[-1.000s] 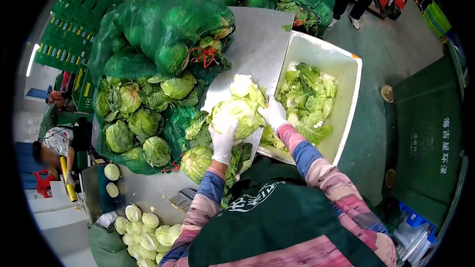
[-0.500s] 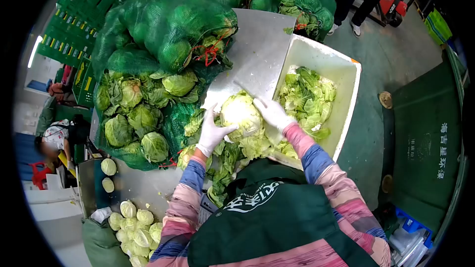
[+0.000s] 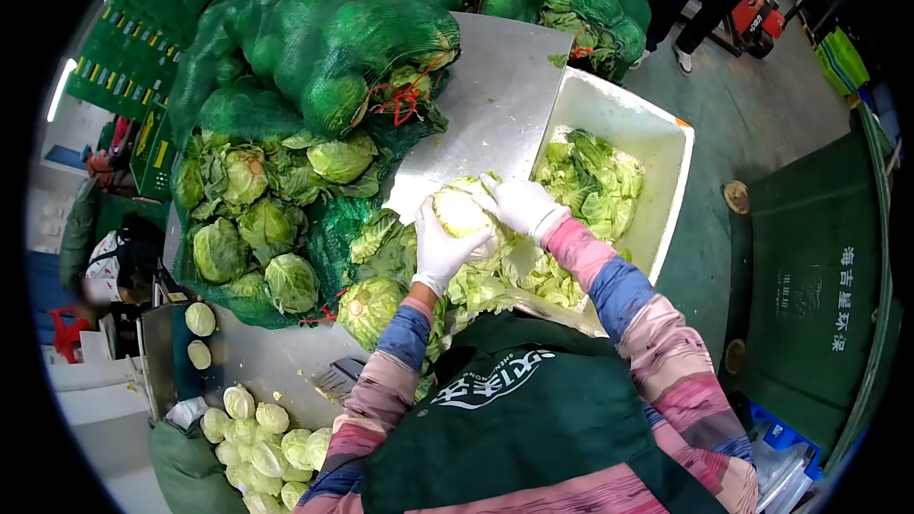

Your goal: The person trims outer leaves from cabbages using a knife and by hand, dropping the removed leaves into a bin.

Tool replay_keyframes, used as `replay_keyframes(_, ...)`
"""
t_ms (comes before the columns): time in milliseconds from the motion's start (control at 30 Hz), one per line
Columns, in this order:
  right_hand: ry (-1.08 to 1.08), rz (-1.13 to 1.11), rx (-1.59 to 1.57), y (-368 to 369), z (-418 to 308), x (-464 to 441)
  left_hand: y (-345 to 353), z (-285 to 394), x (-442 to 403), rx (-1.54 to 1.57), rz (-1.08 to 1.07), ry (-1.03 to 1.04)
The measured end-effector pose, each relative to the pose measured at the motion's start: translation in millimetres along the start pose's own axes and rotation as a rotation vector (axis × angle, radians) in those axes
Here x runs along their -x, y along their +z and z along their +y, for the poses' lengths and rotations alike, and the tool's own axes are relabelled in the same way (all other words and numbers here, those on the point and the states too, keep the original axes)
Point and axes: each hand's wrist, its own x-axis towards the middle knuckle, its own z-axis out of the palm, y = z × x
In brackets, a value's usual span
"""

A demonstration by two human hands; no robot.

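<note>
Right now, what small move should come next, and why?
Perhaps peel a little off the cabbage with your right hand: that hand is at its edge, your left hand holds the opposite side, and loose leaves lie in the bin.

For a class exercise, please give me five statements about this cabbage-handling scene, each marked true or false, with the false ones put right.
1. The left hand and right hand are both gloved in white. True.
2. Loose leaves lie in the white tub. True.
3. The left hand is inside the white tub. False: it is on a cabbage.
4. The mesh sacks are yellow. False: they are green.
5. The apron bears white lettering. True.
</note>
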Motion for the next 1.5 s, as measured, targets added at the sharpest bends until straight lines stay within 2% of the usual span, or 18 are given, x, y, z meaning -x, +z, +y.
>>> replay_keyframes(133,0.004,-0.097,-0.038,-12,7,-24,-2,-1,2,0.014,0.006,0.059)
replay_keyframes(300,0.187,-0.099,-0.080,-13,33,-42,-5,-4,10,0.036,-0.017,0.100)
replay_keyframes(367,0.266,-0.053,-0.052,-2,42,-36,-7,-18,26,-0.017,-0.014,0.289)
replay_keyframes(400,0.296,-0.048,-0.118,3,38,-25,-13,-22,28,-0.025,-0.014,0.298)
replay_keyframes(500,0.265,0.047,-0.197,11,29,-4,-48,-38,47,-0.316,0.043,0.109)
replay_keyframes(533,0.278,0.047,-0.232,11,23,5,-51,-36,53,-0.241,0.106,0.045)
replay_keyframes(600,0.278,0.019,-0.249,14,8,27,-49,-22,49,0.375,-0.023,-0.468)
replay_keyframes(700,0.283,0.192,-0.163,39,3,52,-4,-40,37,0.404,0.139,-0.553)
replay_keyframes(733,0.331,0.134,-0.259,36,5,59,2,-27,34,0.402,0.138,-0.556)
replay_keyframes(800,0.493,0.178,-0.312,58,49,62,10,-4,26,0.003,0.252,-0.375)
replay_keyframes(833,0.497,0.186,-0.310,70,70,63,13,-6,20,-0.076,0.174,-0.285)
replay_keyframes(900,0.496,0.404,-0.207,88,99,64,9,9,10,-0.146,0.091,-0.193)
replay_keyframes(1000,0.401,0.223,-0.369,7,34,68,6,25,13,-0.237,-0.022,-0.101)
replay_keyframes(1033,0.408,0.232,-0.371,9,25,64,9,31,8,-0.331,-0.046,-0.058)
replay_keyframes(1067,0.282,0.211,-0.243,13,14,61,8,34,7,-0.425,-0.064,-0.025)
replay_keyframes(1133,0.134,0.259,-0.085,22,3,62,9,46,6,-0.468,-0.093,-0.013)
replay_keyframes(1400,0.193,0.179,-0.112,32,-6,59,9,34,3,-0.453,-0.094,-0.022)
replay_keyframes(1500,0.274,0.158,-0.120,35,-9,53,12,31,3,-0.451,-0.035,0.063)
